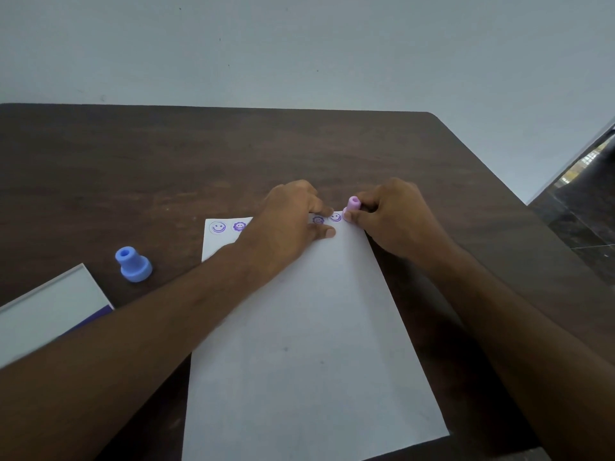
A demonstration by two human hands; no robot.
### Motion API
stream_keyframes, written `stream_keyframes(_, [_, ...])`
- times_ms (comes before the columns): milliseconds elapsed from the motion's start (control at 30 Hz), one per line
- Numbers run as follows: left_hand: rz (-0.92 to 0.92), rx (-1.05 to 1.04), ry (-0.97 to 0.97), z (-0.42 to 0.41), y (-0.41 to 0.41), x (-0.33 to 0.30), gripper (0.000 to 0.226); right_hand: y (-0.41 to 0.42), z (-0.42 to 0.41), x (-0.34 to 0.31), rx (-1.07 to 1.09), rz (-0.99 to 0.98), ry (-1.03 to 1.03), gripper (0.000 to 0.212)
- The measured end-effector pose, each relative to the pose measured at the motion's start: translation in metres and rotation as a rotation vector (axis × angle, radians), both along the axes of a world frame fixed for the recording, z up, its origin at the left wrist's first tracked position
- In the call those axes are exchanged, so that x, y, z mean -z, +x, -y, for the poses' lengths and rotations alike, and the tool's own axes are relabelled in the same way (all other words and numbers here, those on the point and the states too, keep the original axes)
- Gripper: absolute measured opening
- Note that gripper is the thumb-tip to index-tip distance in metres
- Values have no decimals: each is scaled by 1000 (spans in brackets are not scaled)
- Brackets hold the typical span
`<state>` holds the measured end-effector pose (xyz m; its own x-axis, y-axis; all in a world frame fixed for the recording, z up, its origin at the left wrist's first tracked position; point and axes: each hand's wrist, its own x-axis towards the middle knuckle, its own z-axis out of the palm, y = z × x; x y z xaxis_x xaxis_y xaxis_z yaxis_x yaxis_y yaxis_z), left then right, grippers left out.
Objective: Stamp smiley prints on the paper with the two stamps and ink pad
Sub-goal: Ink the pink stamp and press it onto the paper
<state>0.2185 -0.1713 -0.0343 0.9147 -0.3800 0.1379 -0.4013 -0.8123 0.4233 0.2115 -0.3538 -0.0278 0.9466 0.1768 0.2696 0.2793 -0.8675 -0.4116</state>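
Because the sheet would slide under a pressing stamp, the left hand (296,221) lies flat on the paper (316,327) in the head view, fingers spread and released around nothing, its fingertips pinning the far edge just beside the newest prints. The right hand (392,217) is closed around the pink stamp (352,207), which stands close to upright at the sheet's far right corner, its foot hidden by the fingers, so whether it is touching the paper cannot be told; the grip sits low on the body, which should give steady downward pressure. A row of purple smiley prints (218,227) runs along the far edge, starting at the left corner, partly covered by the left wrist, and ending next to the pink stamp, which suggests the first row is nearly filled and the rest of the sheet is yet to be stamped. The blue stamp (133,265) stands on its base on the dark bench (166,161), well left of the paper, parked within reach for its turn. Near it, at the left edge of the picture, lies the ink pad (46,311) with what looks like its lid open, presumably kept handy for re-inking.
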Motion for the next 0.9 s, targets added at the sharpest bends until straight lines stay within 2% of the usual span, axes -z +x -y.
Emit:
stream_keyframes(400, [26, 11, -48, 0, -4, 1, 39, -2, 1, -2, 25, -29, 66, 22])
stream_keyframes(733, [21, 16, -33, 0, -4, 0, 40, -4, 0, -2, 35, -21, 42, 24])
stream_keyframes(900, [33, 17, -96, -1, -5, 2, 39, -5, 1, -1, 37, -17, 52, 25])
